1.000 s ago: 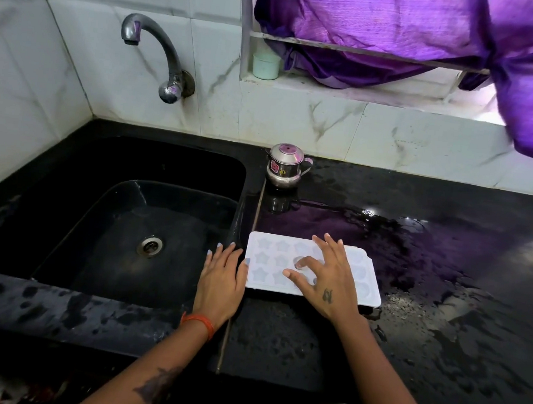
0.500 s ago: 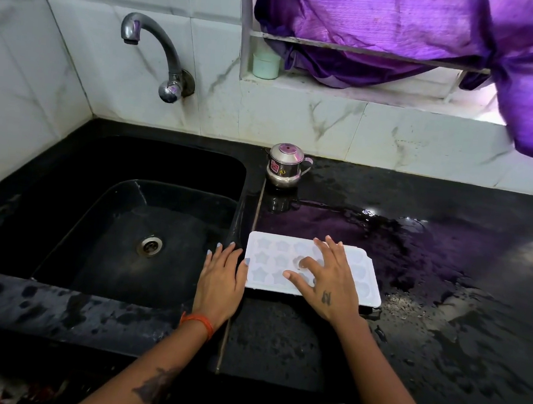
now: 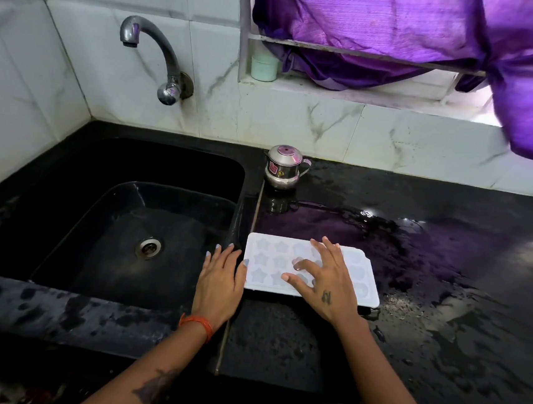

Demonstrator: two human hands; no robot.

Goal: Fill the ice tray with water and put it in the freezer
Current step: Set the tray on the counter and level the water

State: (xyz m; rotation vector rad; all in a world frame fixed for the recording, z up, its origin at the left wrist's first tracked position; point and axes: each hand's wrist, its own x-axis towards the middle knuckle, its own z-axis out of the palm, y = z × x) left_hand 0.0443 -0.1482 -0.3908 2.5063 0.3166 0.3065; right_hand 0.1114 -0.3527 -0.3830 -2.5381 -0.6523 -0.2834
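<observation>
A white ice tray [image 3: 272, 261] with star and round moulds lies flat on the wet black counter [image 3: 410, 313], just right of the sink. My right hand [image 3: 325, 282] rests on top of the tray with its fingers spread, pressing on the middle cells. Palm down at the tray's left edge lies my left hand [image 3: 220, 278], its fingers apart and the thumb touching the tray's side. Whether the cells hold water is not clear.
A black sink [image 3: 126, 227] with a drain sits to the left, under a wall tap [image 3: 161, 58] that is not running. A small steel pot [image 3: 283, 167] stands behind the tray. Puddles cover the counter to the right. A purple curtain [image 3: 437, 39] hangs above.
</observation>
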